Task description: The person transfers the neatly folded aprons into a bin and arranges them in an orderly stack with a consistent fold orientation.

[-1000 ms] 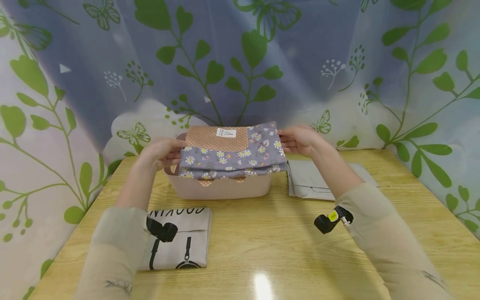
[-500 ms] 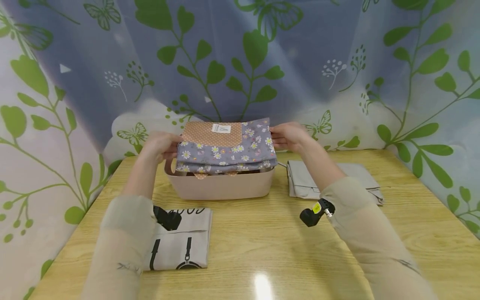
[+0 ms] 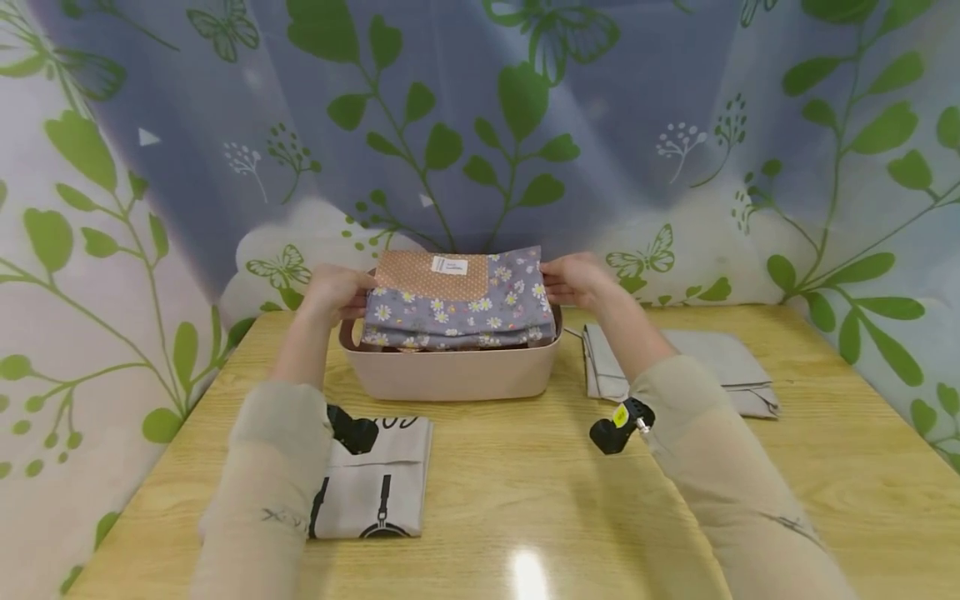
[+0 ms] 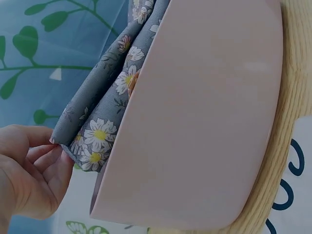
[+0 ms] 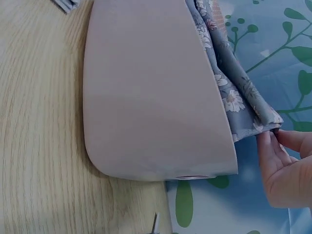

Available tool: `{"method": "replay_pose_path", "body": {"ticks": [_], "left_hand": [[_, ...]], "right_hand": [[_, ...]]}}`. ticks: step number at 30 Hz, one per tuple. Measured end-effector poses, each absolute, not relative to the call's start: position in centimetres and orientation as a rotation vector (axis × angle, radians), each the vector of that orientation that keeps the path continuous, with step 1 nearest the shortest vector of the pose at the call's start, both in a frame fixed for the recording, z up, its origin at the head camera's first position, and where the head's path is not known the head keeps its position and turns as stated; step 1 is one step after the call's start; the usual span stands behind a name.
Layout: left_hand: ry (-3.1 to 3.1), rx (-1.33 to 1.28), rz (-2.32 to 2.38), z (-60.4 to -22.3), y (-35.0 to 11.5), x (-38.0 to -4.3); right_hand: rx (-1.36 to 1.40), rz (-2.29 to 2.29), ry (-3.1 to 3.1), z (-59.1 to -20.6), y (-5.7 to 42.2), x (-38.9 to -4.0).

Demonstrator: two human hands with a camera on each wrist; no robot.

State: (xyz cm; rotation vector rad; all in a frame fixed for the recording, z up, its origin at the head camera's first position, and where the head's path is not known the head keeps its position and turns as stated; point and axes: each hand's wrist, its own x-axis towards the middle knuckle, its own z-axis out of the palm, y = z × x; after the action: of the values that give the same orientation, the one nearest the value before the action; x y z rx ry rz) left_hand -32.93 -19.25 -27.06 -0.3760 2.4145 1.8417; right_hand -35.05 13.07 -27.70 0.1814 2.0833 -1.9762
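A folded floral cloth point(image 3: 465, 315), grey-blue with white daisies, a tan dotted panel and a white label, lies at the mouth of a pale pink bin point(image 3: 452, 377). My left hand point(image 3: 336, 292) pinches its left edge; in the left wrist view the thumb and fingers hold the corner. Across from it, my right hand point(image 3: 576, 281) pinches the right edge, and the right wrist view shows the fingertips on that corner. The cloth's front fold sits just inside the bin's front rim, while its back part stands higher. What lies beneath it in the bin is mostly hidden.
A folded cream cloth point(image 3: 375, 496) with black lettering and pan drawings lies at front left, partly under my left sleeve. Folded grey cloth point(image 3: 716, 358) lies right of the bin, partly behind my right forearm. A patterned curtain point(image 3: 480, 125) hangs behind the wooden table point(image 3: 517, 483).
Both hands have shifted the floral cloth back and down into the bin's opening. The dotted trim that hung over the front rim is now mostly out of sight.
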Motion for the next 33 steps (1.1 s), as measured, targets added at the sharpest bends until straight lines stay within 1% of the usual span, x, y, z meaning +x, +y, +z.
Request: {"method": "replay_pose_path", "body": {"ticks": [7,10,13,16,20,26,33], "left_hand": [[2.543,-0.312,1.76,-27.2,-19.5,-32.5],[2.56,-0.284,1.722,-27.1,-19.6,-32.3],[2.681,-0.218,1.533,-27.0,-19.8,-32.0],[2.897,-0.131,1.229,-27.1,-19.9,-31.6],[3.127,-0.058,0.949,-27.5,-19.9,-31.0],[3.31,0.07,0.748,-28.4,-19.4,-30.3],[3.415,0.206,0.6,-29.0,-18.9,-29.4]], "right_hand": [[0.069,-1.94,2.104,-27.9,13.1,-34.6],[-0.016,-1.855,2.251,-28.1,13.3,-34.4],[-0.178,-1.619,2.57,-28.3,13.3,-33.9],[-0.354,-1.312,2.901,-28.4,13.3,-33.3],[-0.492,-1.09,3.122,-28.6,13.1,-32.6],[-0.628,-0.923,3.237,-29.2,13.3,-31.6],[-0.849,-0.846,3.321,-30.1,13.4,-30.2]]}}
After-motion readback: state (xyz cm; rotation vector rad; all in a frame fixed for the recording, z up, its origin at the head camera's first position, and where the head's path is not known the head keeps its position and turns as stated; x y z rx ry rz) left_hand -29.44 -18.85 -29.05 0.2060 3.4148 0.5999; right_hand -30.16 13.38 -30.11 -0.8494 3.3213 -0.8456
